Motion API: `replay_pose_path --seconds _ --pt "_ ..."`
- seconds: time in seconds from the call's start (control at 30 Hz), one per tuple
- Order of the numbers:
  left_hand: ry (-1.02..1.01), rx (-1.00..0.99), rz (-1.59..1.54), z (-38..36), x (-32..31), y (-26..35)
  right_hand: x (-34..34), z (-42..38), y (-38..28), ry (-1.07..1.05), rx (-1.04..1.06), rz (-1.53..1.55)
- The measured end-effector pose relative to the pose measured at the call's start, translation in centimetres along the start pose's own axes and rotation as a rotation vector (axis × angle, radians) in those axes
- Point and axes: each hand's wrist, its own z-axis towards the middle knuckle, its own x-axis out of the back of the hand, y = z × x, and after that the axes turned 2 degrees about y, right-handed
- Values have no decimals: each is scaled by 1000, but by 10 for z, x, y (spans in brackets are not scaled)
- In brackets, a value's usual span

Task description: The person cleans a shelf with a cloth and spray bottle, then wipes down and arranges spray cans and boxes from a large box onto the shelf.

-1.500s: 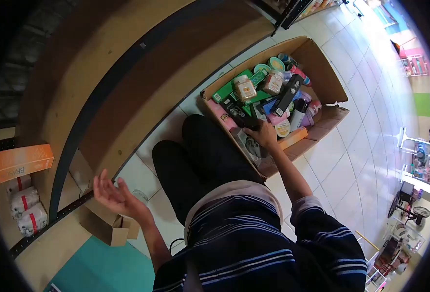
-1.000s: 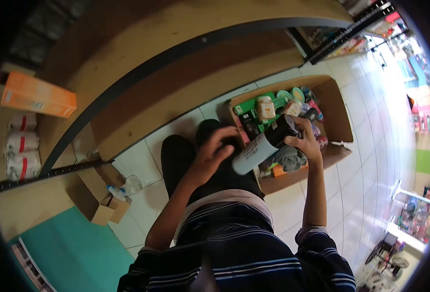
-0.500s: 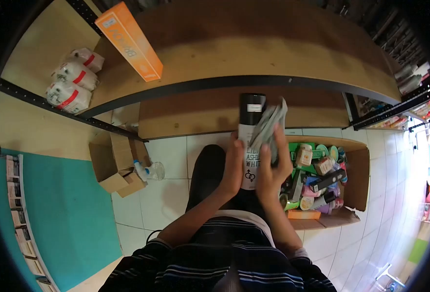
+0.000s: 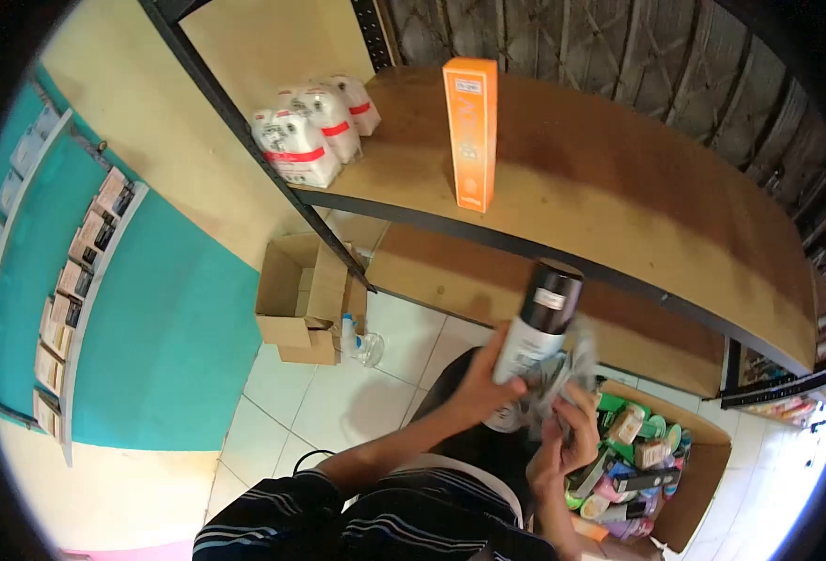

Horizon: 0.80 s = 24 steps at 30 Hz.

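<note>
A white cylindrical can with a black cap is tilted in front of the shelf's lower edge. My left hand is wrapped round its lower left side. On the can's right, my right hand has its fingers closed on a crumpled grey cloth or wrapper, which partly hides the can's lower end. An orange box stands upright on the upper shelf, beyond the hands.
White packs with red bands sit at the shelf's left end. An open carton of mixed products is at lower right. Another open carton and a clear plastic bottle lie on the floor at left.
The view has turned left, bringing more of the teal wall into sight. The can has gone from nearly upright to tilted, and my right hand has drawn the grey material to its lower right side.
</note>
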Motion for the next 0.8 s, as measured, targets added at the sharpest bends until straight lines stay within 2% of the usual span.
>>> replay_pose_path --seconds 0.03,0.07,0.1,0.13,0.17,0.2,0.27,0.4,0.47,0.67,0.77,0.8 --pt "130 -82 255 1 24 -2 0 -12 3 61 -186 218" --pt "77 -29 53 12 46 12 0 -22 5 118 -376 436" --pt "93 6 -108 20 49 49 1 -27 5 111 -373 451" --pt "1 -130 -105 41 75 68 3 -31 5 107 -468 451" --pt "88 -224 -118 53 70 101 5 -35 5 104 -563 448" --pt "47 -317 8 69 89 122 6 -39 7 103 -565 457" --pt "229 -455 93 101 113 144 6 -44 12 105 -542 480" --pt "75 -469 219 155 157 156 9 -39 11 83 -536 439" --pt "-18 -396 255 168 166 152 11 -35 7 95 -539 433" --pt "-8 -323 192 173 182 149 13 -39 7 112 -653 419" --pt "109 -380 322 168 163 143 13 -42 10 96 -689 399" --pt "212 -463 492 168 159 133 12 -44 12 94 -707 397"
